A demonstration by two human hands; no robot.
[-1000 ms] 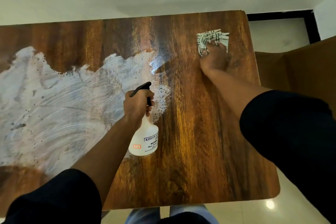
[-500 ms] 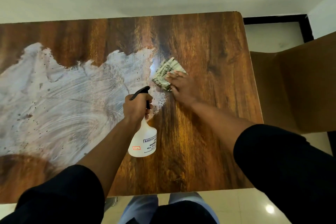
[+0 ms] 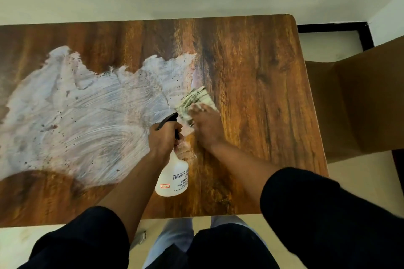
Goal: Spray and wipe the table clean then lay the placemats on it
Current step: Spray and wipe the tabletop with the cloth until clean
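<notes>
1. Curled round the spray bottle (image 3: 172, 178), her left hand (image 3: 164, 137) holds it above the table (image 3: 258, 67).
2. Right hand (image 3: 206, 125) presses flat on the striped cloth (image 3: 195, 101), beside the white smear (image 3: 83, 120).

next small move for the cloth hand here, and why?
Probably sweep the right hand and its cloth leftward into the white smear. The cloth sits at the smear's right edge, the wood to its right looks clean, and a wide streaky film covers the table to the left. The left hand grips the spray bottle, clear of that path.
</notes>
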